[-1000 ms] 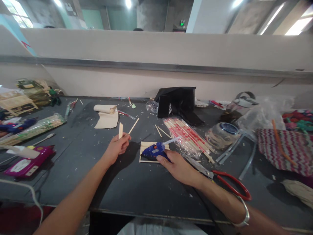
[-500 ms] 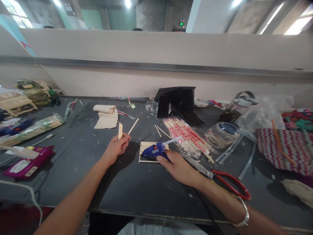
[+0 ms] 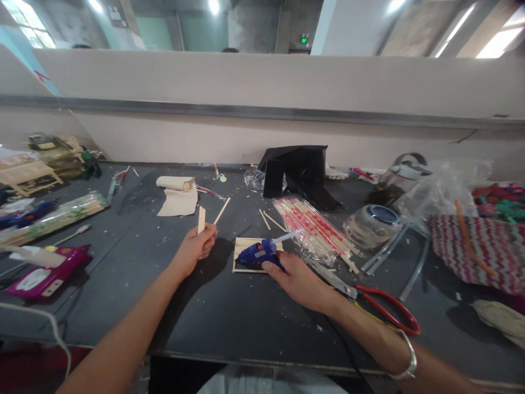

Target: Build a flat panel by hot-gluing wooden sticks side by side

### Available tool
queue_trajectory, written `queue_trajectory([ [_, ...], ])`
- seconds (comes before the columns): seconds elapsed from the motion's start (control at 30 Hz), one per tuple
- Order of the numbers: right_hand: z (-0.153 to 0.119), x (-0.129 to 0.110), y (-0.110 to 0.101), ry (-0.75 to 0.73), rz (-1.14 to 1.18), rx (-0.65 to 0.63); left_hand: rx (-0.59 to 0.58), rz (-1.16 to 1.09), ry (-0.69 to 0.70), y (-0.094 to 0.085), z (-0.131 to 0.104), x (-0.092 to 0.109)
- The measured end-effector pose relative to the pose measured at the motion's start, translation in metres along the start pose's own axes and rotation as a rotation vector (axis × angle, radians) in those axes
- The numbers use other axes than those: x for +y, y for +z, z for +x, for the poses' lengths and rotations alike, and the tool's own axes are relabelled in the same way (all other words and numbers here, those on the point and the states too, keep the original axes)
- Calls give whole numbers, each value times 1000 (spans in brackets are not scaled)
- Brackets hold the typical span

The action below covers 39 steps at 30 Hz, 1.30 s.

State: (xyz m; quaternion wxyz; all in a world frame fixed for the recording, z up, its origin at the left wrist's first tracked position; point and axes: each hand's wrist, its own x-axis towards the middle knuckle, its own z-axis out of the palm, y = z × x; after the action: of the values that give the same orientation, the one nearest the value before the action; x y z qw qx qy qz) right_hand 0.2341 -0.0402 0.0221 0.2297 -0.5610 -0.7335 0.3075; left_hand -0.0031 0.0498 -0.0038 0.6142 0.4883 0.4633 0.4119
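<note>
My left hand [image 3: 197, 246] is closed around several short wooden sticks [image 3: 201, 220], which stand upright out of the fist. Another stick [image 3: 222, 210] slants up to the right from its fingers. A blue hot glue gun [image 3: 258, 254] with a clear glue stick [image 3: 287, 236] in its back is gripped by my right hand [image 3: 301, 279], its nozzle pointing left. Beneath the gun lies a small rectangular frame of wooden sticks [image 3: 250, 271], partly covered by the gun and the hand. Whether the nozzle touches the frame I cannot tell.
Right of my hand are red-handled scissors [image 3: 388, 309] and plastic-wrapped chopsticks [image 3: 307, 224]. A clear jar [image 3: 373, 224] stands behind them. Loose sticks [image 3: 266, 219] and a cloth roll [image 3: 178, 194] lie farther back. A magenta device [image 3: 49, 273] sits left.
The slanting stick at my left hand has shifted slightly left. Both hands otherwise keep their places and holds.
</note>
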Motion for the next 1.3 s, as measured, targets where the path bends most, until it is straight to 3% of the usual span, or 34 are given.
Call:
queue_trajectory([
  [0.27,-2,-7,-6,10,37,-7,40,13,16,0,-1,-1],
  [0.5,-16,-18,-28,-35,80,108,50,34,25,0,-2,-1],
  [0.73,-53,10,-51,85,16,255,44,28,48,0,-3,-1],
  [0.97,-85,32,-46,185,18,293,-30,-38,149,3,-8,6],
  [1.3,-78,43,-37,186,24,280,-177,-2,160,0,-11,0],
])
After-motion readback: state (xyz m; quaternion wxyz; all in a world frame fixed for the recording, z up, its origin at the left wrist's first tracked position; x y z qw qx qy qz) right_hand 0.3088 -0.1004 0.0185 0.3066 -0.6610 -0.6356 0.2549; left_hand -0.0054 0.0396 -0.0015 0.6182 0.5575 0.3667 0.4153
